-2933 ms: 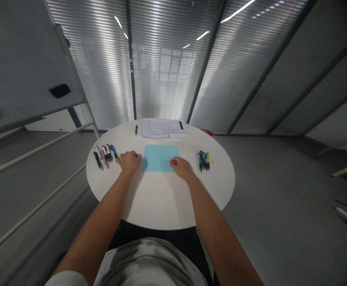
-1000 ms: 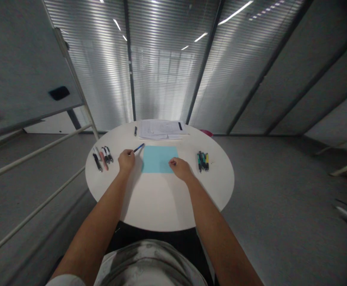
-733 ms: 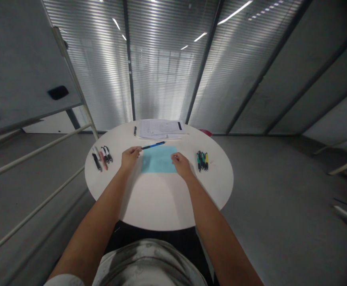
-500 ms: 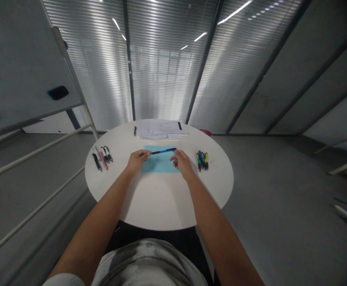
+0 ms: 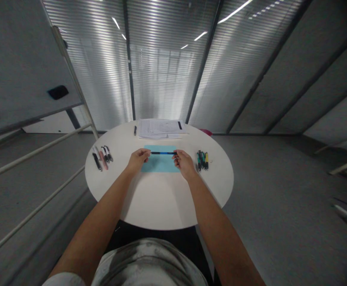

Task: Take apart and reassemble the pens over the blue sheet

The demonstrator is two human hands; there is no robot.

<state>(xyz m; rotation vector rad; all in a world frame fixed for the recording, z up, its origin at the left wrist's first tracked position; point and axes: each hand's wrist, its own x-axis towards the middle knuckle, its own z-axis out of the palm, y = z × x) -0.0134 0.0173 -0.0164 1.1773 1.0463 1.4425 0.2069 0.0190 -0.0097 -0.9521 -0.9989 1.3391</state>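
Note:
A blue and black pen (image 5: 163,153) is held level between my two hands, over a light blue sheet (image 5: 160,165) on the white round table (image 5: 158,202). My left hand (image 5: 139,159) pinches its black end between thumb and fingers. At the other end, my right hand (image 5: 183,162) has its fingertips closed on the pen's dark tip. To the right lies a group of green, black and yellow pens (image 5: 202,161). Several black, white and pink pens (image 5: 102,157) rest near the table's left edge.
Papers (image 5: 160,129) are stacked at the table's far side, with a dark pen (image 5: 135,130) to their left. A whiteboard on a white metal frame (image 5: 85,109) stands close at the left. Behind the table is a glass wall with blinds (image 5: 161,79).
The pen's right end has dropped slightly, so it now lies level. My right hand's fingers have closed in around that end. My left hand has barely moved.

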